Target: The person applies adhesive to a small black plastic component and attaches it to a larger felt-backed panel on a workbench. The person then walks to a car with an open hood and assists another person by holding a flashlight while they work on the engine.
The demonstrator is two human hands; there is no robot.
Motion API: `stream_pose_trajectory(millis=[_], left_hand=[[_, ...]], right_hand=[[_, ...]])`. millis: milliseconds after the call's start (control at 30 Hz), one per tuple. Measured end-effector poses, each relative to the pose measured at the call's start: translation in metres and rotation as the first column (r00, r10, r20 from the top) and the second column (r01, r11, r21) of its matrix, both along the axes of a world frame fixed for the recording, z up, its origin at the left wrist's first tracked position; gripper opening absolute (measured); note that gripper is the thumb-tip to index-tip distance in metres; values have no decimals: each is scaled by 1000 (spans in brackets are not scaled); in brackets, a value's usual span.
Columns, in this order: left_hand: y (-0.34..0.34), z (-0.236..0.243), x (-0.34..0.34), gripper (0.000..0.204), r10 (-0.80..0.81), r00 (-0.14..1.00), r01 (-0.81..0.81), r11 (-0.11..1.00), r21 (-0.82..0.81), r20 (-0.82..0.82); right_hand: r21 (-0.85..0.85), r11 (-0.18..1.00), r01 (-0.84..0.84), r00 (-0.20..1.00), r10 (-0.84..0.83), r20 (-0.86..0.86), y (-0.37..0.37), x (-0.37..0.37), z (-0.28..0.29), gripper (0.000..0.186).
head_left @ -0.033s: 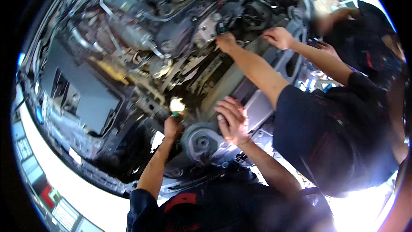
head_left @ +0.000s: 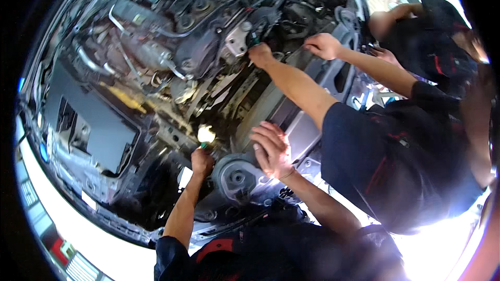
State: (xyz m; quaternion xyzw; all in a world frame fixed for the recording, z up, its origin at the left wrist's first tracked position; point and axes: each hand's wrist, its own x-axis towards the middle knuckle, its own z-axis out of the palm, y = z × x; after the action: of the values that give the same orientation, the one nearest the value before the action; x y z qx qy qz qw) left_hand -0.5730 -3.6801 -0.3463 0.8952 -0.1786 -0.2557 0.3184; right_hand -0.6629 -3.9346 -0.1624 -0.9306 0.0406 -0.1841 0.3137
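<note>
My left hand (head_left: 202,162) is closed round a thing with a green end (head_left: 204,146), most of it hidden in the fist. Just beyond that end is a bright glow (head_left: 206,134); whether the held thing gives it off I cannot tell. My right hand (head_left: 273,151) is raised with fingers apart and slightly bent, holding nothing. It hovers beside a round grey part (head_left: 237,177) and the grey front crossmember (head_left: 300,138) of the car's engine bay. Beyond my hands lies the engine (head_left: 195,54), with hoses, metal pipes and brackets around it.
On the right, a co-worker in a dark shirt reaches in: one hand (head_left: 261,54) grips a green-ended thing by a metal bracket (head_left: 238,39), the other (head_left: 324,47) rests near the front edge. Another person (head_left: 432,41) stands farther right. A grey panel (head_left: 94,119) lies at left.
The whole view has shifted a little, so the scene sits farther left. Both my hands keep nearly the same poses over the engine bay.
</note>
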Motion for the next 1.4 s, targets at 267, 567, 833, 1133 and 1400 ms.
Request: stream_pose_trajectory(millis=[267, 567, 833, 1133, 1400], left_hand=[[39, -92, -18, 23, 201, 927, -312, 882, -354, -316], [-6, 26, 3, 31, 144, 951, -146, 989, 12, -274], [9, -18, -11, 36, 239, 752, -487, 830, -272, -614], [5, -13, 1, 31, 310, 594, -668, 704, -241, -743], [5, -7, 4, 44, 323, 422, -799, 574, -180, -847]], right_hand=[[34, 999, -25, 1000, 25, -10, 6, 3, -1, 25], [-24, 1000, -6, 1000, 6, 0, 7, 2, -6, 21], [-26, 999, -27, 1000, 27, -2, 6, 1, -10, 22], [-31, 999, -29, 999, 28, -15, 7, 2, -8, 23], [-31, 999, -25, 999, 24, -40, 6, 0, -8, 24]])
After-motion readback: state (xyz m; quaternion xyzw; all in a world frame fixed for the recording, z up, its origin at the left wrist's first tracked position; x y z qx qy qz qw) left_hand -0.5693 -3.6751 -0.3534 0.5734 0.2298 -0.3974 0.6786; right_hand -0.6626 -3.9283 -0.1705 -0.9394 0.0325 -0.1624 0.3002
